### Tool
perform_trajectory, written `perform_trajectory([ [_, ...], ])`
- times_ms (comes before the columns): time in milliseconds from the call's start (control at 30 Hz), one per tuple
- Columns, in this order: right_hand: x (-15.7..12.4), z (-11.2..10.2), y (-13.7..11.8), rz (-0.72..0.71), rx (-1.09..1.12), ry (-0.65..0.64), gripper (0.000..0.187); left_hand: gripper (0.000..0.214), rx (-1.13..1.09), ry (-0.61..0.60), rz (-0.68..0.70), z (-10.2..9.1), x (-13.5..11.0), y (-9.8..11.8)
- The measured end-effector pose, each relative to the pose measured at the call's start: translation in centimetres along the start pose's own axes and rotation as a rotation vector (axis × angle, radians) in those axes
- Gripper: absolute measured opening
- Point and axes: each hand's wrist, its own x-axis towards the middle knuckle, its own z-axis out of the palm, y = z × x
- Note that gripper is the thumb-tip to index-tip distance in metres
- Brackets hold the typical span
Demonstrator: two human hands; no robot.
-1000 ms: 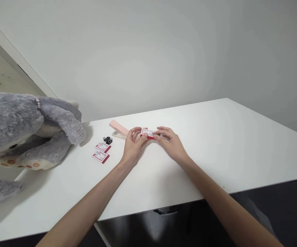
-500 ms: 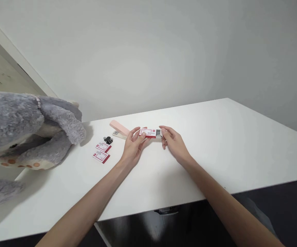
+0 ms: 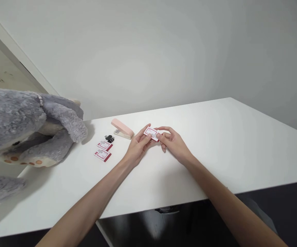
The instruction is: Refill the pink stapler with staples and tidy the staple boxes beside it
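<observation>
Above the table I hold a small white-and-red staple box (image 3: 150,131) between both hands. My left hand (image 3: 136,148) grips its left part, with the thumb pressed on the printed face. My right hand (image 3: 174,143) pinches the right end with thumb and fingers. The box slants down to the right, and its right end is partly covered by my fingers. No staples show. Just left of my left hand lies a pink-and-cream stapler (image 3: 123,128), its top arm raised.
Two similar white-and-red boxes (image 3: 102,155) lie on the white table (image 3: 235,147) at the left, below a small black staple remover (image 3: 109,138). A large grey plush toy (image 3: 12,120) takes up the left end. A wall (image 3: 148,61) rises behind.
The inner tray with grey staples, which stuck out of the box's right end, no longer shows. The box has turned to slant, and my hands are closer together.
</observation>
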Motion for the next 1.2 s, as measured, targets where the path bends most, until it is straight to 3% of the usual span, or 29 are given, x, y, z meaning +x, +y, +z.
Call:
perform_trajectory([
  [167, -0.1, 0.1, -0.1, 0.021, -0.030, -0.003, 0.060, 0.060, 0.011, -0.026, 0.000, -0.3, 0.1, 0.0],
  [300, 0.3, -0.1, 0.1, 0.024, 0.023, -0.010, 0.059, 0.057, 0.028, 0.021, -0.021, -0.5, 0.3, 0.1],
  [400, 0.6, -0.4, 0.3, 0.010, 0.054, 0.053, 0.058, 0.055, 0.122, 0.070, -0.003, -0.6, 0.2, -0.1],
  [500, 0.7, -0.5, 0.2, 0.011, 0.074, 0.101, 0.056, 0.051, 0.291, 0.109, 0.055, -0.5, -1.1, -0.2],
  [600, 0.4, -0.4, 0.0, 0.022, 0.077, 0.101, 0.055, 0.047, 0.505, 0.153, 0.094, -0.7, -4.3, 0.4],
  [700, 0.2, -0.3, -0.1, 0.027, 0.068, 0.088, 0.053, 0.051, 0.738, 0.237, 0.088, -2.3, -8.8, 2.0],
  [800, 0.1, -0.3, 0.0, 0.022, 0.044, 0.076, 0.052, 0.059, 0.990, 0.382, 0.028, -5.4, -13.1, 4.0],
  [900, 0.0, -0.3, 0.3, 0.011, 0.013, 0.055, 0.052, 0.060, 1.296, 0.542, 0.127, -8.7, -16.2, 5.7],
  [1000, -0.1, -0.4, 0.4, 0.001, -0.003, 0.042, 0.053, 0.072, 1.495, 0.623, 0.166, -11.0, -18.0, 6.6],
  [1200, 0.0, -0.4, 0.7, -0.020, -0.019, 0.033, 0.055, 0.073, 1.573, 0.572, 0.135, -12.3, -18.2, 6.8],
])
